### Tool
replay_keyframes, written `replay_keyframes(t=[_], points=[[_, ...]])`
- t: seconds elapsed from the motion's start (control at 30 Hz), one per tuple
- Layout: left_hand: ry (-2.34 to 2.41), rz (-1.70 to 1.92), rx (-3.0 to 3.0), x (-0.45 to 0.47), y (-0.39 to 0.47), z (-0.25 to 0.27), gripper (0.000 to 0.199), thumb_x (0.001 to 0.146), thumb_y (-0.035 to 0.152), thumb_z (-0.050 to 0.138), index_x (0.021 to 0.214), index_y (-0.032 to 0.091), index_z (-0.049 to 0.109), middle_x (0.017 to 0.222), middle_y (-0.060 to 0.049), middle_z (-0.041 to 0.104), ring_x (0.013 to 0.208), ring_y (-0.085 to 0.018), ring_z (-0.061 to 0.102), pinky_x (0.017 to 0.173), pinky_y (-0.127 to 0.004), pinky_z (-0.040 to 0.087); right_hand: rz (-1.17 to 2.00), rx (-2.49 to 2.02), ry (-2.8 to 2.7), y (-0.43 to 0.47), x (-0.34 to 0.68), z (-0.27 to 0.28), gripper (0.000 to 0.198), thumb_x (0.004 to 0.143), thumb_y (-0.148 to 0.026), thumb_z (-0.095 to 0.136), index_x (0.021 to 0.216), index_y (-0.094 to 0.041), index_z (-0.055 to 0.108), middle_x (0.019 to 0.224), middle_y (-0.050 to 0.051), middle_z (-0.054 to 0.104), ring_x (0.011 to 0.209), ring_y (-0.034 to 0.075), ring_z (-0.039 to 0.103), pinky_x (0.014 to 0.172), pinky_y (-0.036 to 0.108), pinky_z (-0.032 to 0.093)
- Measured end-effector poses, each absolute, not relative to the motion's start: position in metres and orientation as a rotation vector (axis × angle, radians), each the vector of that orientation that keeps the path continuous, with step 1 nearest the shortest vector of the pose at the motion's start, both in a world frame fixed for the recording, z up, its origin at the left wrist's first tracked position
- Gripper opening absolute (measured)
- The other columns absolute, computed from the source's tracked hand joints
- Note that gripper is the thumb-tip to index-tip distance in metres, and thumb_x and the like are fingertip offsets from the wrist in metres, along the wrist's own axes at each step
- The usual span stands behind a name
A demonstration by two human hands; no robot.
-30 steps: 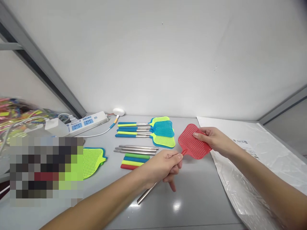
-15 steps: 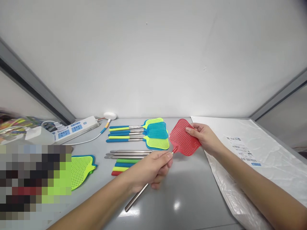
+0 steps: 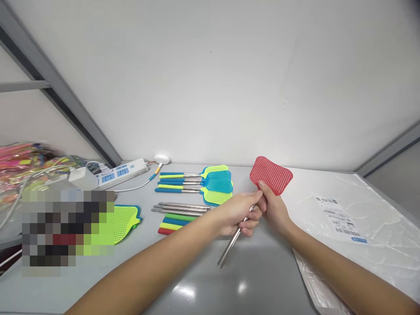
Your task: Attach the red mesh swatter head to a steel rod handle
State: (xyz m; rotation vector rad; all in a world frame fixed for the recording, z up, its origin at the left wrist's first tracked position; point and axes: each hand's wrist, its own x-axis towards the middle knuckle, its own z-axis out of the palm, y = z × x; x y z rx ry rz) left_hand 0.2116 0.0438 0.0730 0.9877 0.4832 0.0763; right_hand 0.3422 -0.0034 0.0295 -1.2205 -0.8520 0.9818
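Note:
My left hand [image 3: 244,214] is wrapped round a shiny metal rod [image 3: 229,247], whose lower end points down and to the left. A red perforated fly swatter head [image 3: 271,175] tops the rod, and my right hand [image 3: 275,210] grips it at its base, thumb on the neck. The joint between rod and head is hidden by my fingers. Left of my hands lie several bare metal rods [image 3: 180,208] and, nearer me, several coloured handle grips [image 3: 175,222] in green, blue, yellow and red. Behind them are several fly swatters [image 3: 218,181] with blue and yellow-green heads.
A white plastic mailing bag [image 3: 377,205] with a label covers the right side. At the left are a power strip [image 3: 121,173], a white cable, loose swatter heads [image 3: 126,221] beside a blurred-out patch, and colourful bagged goods [image 3: 29,170]. A pale wall [image 3: 223,87] stands behind.
My right hand has slid from the edge of the red swatter head down to its neck. Both hands have come together, and the rod has moved right. The view has shifted slightly left.

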Motion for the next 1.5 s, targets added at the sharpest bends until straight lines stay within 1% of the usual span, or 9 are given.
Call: replay_keyframes(t=[0.17, 0.47, 0.77, 0.97, 1.1, 1.17, 1.27, 1.37, 1.5], points=[[0.494, 0.206, 0.872, 0.239, 0.024, 0.054, 0.045, 0.093, 0.059, 0.038, 0.068, 0.023, 0.031, 0.049, 0.01, 0.022, 0.038, -0.007, 0.014, 0.034, -0.017, 0.014, 0.823, -1.292, -0.781, -0.003, 0.354, 0.032, 0.044, 0.087, -0.054, 0.056, 0.06, -0.022, 0.044, 0.052, -0.006, 0.044, 0.05, 0.011, 0.039, 0.052, 0.025, 0.034], [0.583, 0.366, 0.735, 0.215, -0.015, 0.051, 0.041, 0.096, 0.057, 0.031, 0.072, 0.025, 0.027, 0.048, 0.01, 0.019, 0.04, -0.008, 0.006, 0.034, -0.018, 0.008, 0.857, -1.387, -0.946, -0.015, 0.338, 0.029, 0.031, 0.087, -0.052, 0.056, 0.081, -0.021, 0.059, 0.074, -0.001, 0.06, 0.07, 0.015, 0.052, 0.067, 0.026, 0.041], [0.566, 0.355, 0.675, 0.207, -0.017, 0.067, 0.038, 0.099, 0.051, 0.026, 0.073, 0.024, 0.027, 0.052, 0.01, 0.021, 0.041, -0.008, 0.008, 0.036, -0.018, 0.009, 0.857, -1.425, -0.91, -0.013, 0.334, 0.039, 0.041, 0.087, -0.056, 0.055, 0.068, -0.022, 0.044, 0.062, -0.005, 0.046, 0.058, 0.012, 0.042, 0.055, 0.024, 0.037], [0.652, 0.332, 0.853, 0.214, -0.009, 0.08, 0.036, 0.099, 0.046, 0.031, 0.071, 0.024, 0.028, 0.05, 0.01, 0.024, 0.038, -0.007, 0.01, 0.034, -0.017, 0.012, 0.728, -1.462, -0.904, -0.012, 0.334, 0.054, 0.041, 0.088, -0.054, 0.053, 0.065, -0.022, 0.041, 0.058, -0.005, 0.043, 0.053, 0.011, 0.04, 0.049, 0.024, 0.035], [0.734, 0.292, 1.027, 0.208, -0.019, 0.074, 0.038, 0.096, 0.05, 0.035, 0.068, 0.023, 0.034, 0.047, 0.009, 0.033, 0.033, -0.007, 0.023, 0.031, -0.019, 0.02, 0.568, -1.479, -0.812, -0.003, 0.36, 0.068, 0.042, 0.09, -0.052, 0.048, 0.059, -0.023, 0.041, 0.051, -0.004, 0.041, 0.045, 0.012, 0.039, 0.043, 0.026, 0.033], [0.782, 0.164, 1.08, 0.199, -0.022, 0.069, 0.043, 0.093, 0.056, 0.036, 0.066, 0.023, 0.037, 0.044, 0.008, 0.035, 0.031, -0.008, 0.025, 0.03, -0.02, 0.018, 0.485, -1.489, -0.77, -0.001, 0.378, 0.073, 0.042, 0.091, -0.052, 0.044, 0.059, -0.024, 0.041, 0.049, -0.004, 0.041, 0.043, 0.012, 0.038, 0.041, 0.026, 0.032], [0.8, 0.238, 0.912, 0.189, -0.013, 0.069, 0.049, 0.09, 0.064, 0.04, 0.065, 0.022, 0.034, 0.049, 0.009, 0.028, 0.037, -0.005, 0.015, 0.034, -0.017, 0.012, 0.466, -1.487, -0.815, 0.0, 0.39, 0.07, 0.042, 0.089, -0.055, 0.046, 0.061, -0.024, 0.044, 0.051, -0.004, 0.044, 0.044, 0.011, 0.04, 0.041, 0.026, 0.034], [0.706, 0.173, 0.838, 0.184, 0.006, 0.08, 0.052, 0.086, 0.069, 0.046, 0.065, 0.021, 0.038, 0.049, 0.01, 0.023, 0.04, -0.006, 0.009, 0.037, -0.019, 0.006, 0.68, -1.363, -1.052, 0.002, 0.384, 0.06, 0.043, 0.089, -0.055, 0.048, 0.063, -0.021, 0.048, 0.057, -0.003, 0.049, 0.045, 0.011, 0.046, 0.044, 0.026, 0.041], [0.634, 0.096, 0.789, 0.181, 0.028, 0.096, 0.066, 0.082, 0.078, 0.036, 0.053, 0.02, 0.037, 0.043, 0.008, 0.019, 0.039, -0.007, 0.01, 0.038, -0.021, 0.007, 0.783, -1.365, -1.169, 0.004, 0.369, 0.045, 0.047, 0.092, -0.058, 0.044, 0.074, -0.017, 0.059, 0.07, 0.002, 0.061, 0.05, 0.011, 0.053, 0.052, 0.026, 0.046]])
